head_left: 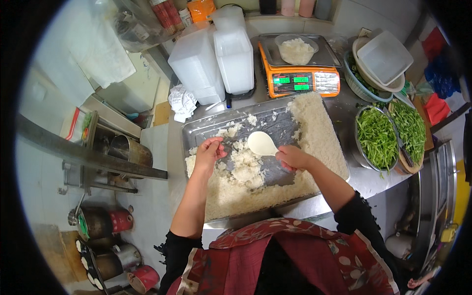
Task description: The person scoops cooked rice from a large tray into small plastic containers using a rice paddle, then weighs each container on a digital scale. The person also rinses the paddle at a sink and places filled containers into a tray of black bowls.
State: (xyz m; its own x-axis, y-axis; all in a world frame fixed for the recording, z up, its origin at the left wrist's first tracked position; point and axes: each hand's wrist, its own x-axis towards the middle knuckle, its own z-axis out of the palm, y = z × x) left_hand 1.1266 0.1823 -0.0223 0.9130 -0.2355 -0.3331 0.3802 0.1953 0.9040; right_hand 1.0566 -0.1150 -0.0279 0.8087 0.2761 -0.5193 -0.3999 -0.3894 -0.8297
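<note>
My right hand (294, 158) is closed round the handle of a white rice paddle (262, 143), its bowl held over a metal tray (280, 174). Cooked white rice (319, 132) covers the right side and near edge of that tray, with a loose heap (247, 167) in the middle and bare metal showing around it. Above the tray's left part is my left hand (210, 152), fingers curled and pinched together; whether anything tiny is between them I cannot make out. Beyond the tray, a clear bowl of rice (296, 50) stands on an orange scale (302, 81) with lit displays.
Stacked clear plastic containers (234, 59) and crumpled paper (182, 102) lie behind the tray's left. Chopped greens fill a metal bowl (376, 137) at right; more greens (409, 130) lie on a round board with a knife (400, 140). Nested basins (383, 59) stand behind. Pots (130, 150) are at left.
</note>
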